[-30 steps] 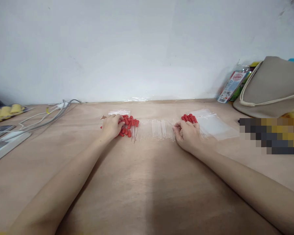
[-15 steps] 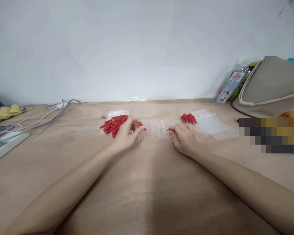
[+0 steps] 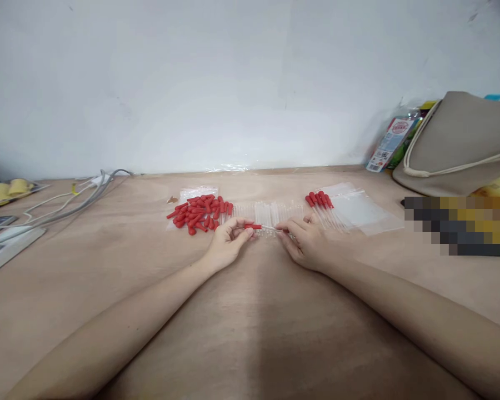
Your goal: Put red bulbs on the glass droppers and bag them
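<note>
My left hand pinches a small red rubber cap at its fingertips. My right hand pinches a thin clear glass tube, whose end meets the cap between the two hands. Behind them lies a row of several clear tubes. A heap of loose red caps lies to the left on a small clear bag. To the right, several tubes fitted with red caps lie on the edge of a clear plastic bag.
The wooden table runs to a white wall. Grey cables and a flat device lie at the far left. A beige drawstring bag and snack packets stand at the right.
My left hand left the red cap heap with one cap and came toward the centre. My right hand lifted one tube from the row and brought it to meet the cap.
</note>
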Demonstrator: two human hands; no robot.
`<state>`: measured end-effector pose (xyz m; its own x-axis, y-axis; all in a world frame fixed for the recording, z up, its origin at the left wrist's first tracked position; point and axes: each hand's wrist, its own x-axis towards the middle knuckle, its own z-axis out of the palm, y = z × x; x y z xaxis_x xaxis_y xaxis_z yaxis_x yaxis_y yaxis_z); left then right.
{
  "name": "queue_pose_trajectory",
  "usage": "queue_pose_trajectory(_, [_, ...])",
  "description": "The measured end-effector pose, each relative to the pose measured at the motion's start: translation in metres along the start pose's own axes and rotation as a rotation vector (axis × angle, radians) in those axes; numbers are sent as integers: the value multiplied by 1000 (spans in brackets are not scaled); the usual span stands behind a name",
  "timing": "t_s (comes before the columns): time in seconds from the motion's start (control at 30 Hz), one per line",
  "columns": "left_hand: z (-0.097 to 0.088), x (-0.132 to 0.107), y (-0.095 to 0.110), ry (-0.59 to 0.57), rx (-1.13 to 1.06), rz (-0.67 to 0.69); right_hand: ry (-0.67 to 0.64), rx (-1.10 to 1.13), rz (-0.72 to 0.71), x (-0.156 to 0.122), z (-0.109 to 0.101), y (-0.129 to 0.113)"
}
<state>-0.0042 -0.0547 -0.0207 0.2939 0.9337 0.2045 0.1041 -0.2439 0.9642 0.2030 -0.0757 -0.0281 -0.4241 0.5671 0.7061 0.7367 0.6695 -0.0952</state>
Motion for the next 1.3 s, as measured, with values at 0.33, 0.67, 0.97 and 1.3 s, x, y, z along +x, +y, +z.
queue_pose_trajectory(0.33, [4,-2,-2,-92,-39,-46,-68,36,0,1,-3,-3])
queue_pose_trajectory(0.67, [2,-8,-2,-137,92,47,-143,211,-19,-2,0,2])
queue_pose_trajectory(0.97, [3,-13,0,-178,217,128,-165,106,-114,2,-7,7])
queue_pose_trajectory(1.3, [1,-14,0,-161,487,330,-181,65,-116,3,-8,-4])
